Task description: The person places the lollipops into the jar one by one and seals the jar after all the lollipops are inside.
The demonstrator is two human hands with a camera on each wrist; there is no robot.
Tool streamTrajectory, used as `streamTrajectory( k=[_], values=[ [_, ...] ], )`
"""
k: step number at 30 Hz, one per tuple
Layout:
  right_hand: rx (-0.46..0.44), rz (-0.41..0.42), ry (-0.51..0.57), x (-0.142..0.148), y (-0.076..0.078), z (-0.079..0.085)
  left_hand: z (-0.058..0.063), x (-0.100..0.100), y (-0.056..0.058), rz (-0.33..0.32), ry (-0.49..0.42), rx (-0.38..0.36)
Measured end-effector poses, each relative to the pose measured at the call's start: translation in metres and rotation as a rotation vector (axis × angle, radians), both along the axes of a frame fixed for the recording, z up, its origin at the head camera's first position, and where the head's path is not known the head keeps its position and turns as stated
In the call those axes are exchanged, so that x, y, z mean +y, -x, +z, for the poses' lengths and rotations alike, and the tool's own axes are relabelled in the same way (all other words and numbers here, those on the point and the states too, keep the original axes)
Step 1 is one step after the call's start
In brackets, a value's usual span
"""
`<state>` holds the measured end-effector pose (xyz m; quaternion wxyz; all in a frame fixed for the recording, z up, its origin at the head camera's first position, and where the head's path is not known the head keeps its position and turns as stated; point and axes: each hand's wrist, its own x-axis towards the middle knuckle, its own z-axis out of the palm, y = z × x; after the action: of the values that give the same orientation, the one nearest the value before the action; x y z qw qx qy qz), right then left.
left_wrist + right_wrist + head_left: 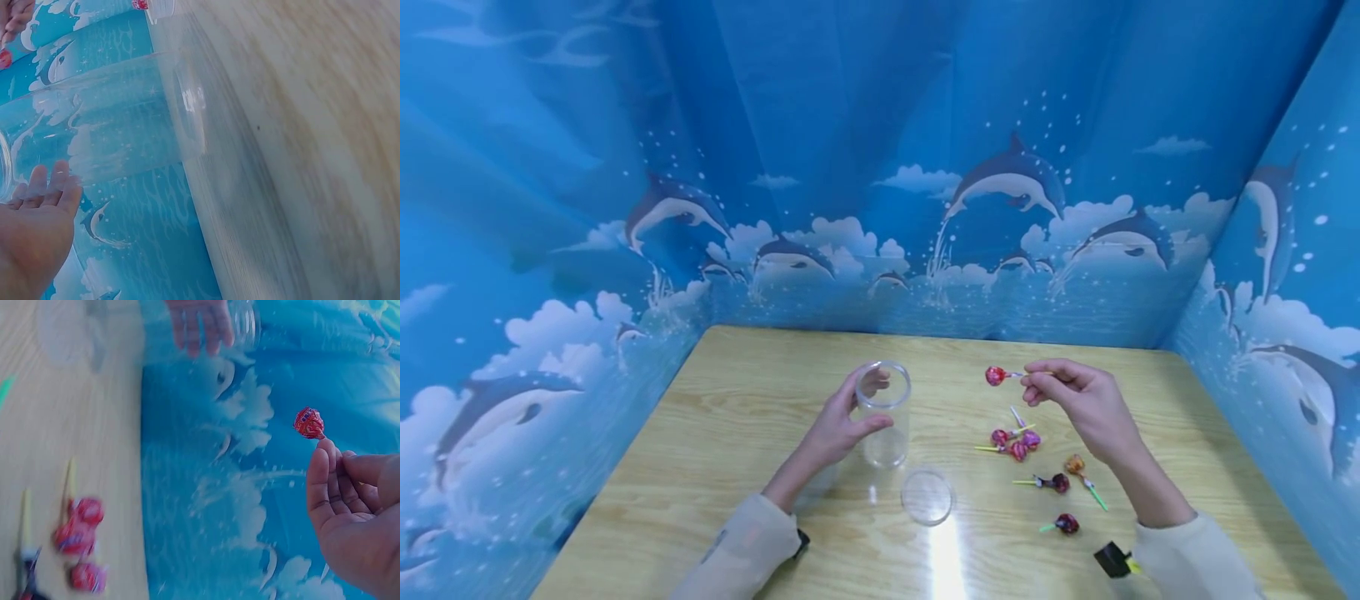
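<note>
My left hand (842, 421) grips a clear, open-topped jar (887, 429) near its rim, thumb in front and fingers round the far side. The jar is upright, and nothing shows inside it. With thumb and fingertips, my right hand (1078, 400) pinches the stick of a red-wrapped lollipop (995, 377), raised to the right of the jar. In the right wrist view, the candy head (309, 423) sticks out past the fingertips. Below that hand lies a cluster of red and purple lollipops (1017, 451) on the table.
A round clear lid (927, 497) lies just in front of the jar. Nearer the table's front are an orange lollipop (1075, 464) and two dark-wrapped lollipops, one dark lollipop (1066, 524) nearest. Blue dolphin-print curtains (850, 167) enclose the wooden table (715, 467).
</note>
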<state>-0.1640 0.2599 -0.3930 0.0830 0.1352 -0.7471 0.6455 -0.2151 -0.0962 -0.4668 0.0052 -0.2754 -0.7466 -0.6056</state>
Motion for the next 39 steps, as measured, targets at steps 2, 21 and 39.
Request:
streamTrajectory(
  k=[2,21,39],
  values=[
    [-0.001,0.014,0.002,-0.009,0.001,0.005,0.001,0.0,0.0,0.0,-0.001,0.002],
    [-0.006,0.153,-0.014,-0.079,0.024,0.025,0.004,0.001,0.001,-0.004,0.041,-0.016],
    [-0.072,0.243,-0.068,-0.108,0.038,0.016,0.002,0.0,-0.002,-0.005,0.03,-0.026]
  ],
)
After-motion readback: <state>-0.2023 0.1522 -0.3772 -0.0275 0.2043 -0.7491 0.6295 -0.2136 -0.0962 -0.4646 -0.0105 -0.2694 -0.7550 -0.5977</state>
